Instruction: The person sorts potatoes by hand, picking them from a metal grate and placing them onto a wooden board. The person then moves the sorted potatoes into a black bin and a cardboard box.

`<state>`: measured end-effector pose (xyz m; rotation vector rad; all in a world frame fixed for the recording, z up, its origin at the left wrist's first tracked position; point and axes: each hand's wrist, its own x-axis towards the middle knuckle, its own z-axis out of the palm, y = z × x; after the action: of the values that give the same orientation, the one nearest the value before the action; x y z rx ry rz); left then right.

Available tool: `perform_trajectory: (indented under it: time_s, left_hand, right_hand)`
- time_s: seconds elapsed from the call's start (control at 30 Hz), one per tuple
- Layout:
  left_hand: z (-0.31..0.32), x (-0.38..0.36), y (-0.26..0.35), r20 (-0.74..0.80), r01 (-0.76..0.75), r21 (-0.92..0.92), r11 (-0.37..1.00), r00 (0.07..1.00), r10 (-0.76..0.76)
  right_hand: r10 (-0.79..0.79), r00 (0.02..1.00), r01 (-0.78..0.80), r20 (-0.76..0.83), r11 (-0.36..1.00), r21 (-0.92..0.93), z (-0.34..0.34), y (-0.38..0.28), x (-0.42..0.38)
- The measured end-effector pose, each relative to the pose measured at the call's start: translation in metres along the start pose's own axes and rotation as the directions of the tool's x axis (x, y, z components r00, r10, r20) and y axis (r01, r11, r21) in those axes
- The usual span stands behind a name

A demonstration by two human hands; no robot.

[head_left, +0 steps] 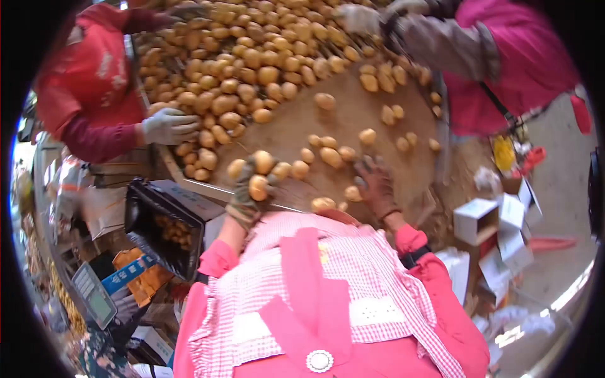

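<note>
1. Left hand [252,189], in a dirty work glove, is clenched around one potato [258,187] near the near edge of the tabletop [353,113]; a second one rests at the fingertips.
2. Right hand [375,183], in a dark glove, lies palm down with fingers spread on the tabletop, grasping nothing; a loose small potato [353,193] sits just beside it.
3. A few scattered potatoes lie between the two hands; the dense potato pile [252,57] fills the far left of the surface.
4. A black crate [157,230] holding some potatoes stands below the left hand, off the tabletop edge.
5. A co-worker's light glove [169,126] touches the pile at left; another co-worker's glove [358,17] reaches in at the far side.
6. White cardboard boxes [498,227] lie on the floor at right.
</note>
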<state>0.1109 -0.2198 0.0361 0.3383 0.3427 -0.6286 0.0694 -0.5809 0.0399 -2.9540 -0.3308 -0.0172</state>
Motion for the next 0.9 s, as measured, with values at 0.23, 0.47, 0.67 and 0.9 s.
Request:
perform_trajectory:
  time_s: [0.23,0.47,0.67,0.9]
  left_hand:
    - [0.028,-0.012,0.005,-0.085,0.008,0.079,0.997,0.996,-0.002]
    - [0.009,-0.014,0.011,0.070,-0.026,0.093,0.995,0.997,0.019]
    - [0.002,-0.011,0.011,0.263,0.020,-0.025,0.999,0.965,-0.012]
    - [0.012,-0.010,0.014,0.197,0.074,-0.063,0.995,0.979,-0.060]
  right_hand:
    - [-0.056,0.993,0.073,-0.106,0.983,0.168,-0.029,-0.028,0.039]
    - [-0.268,0.958,0.264,-0.103,0.963,-0.048,0.009,-0.044,0.087]
    - [0.221,0.973,-0.163,-0.062,0.857,0.489,-0.021,0.003,0.076]
    - [0.410,0.844,-0.403,0.347,0.058,0.913,-0.075,0.081,-0.031]
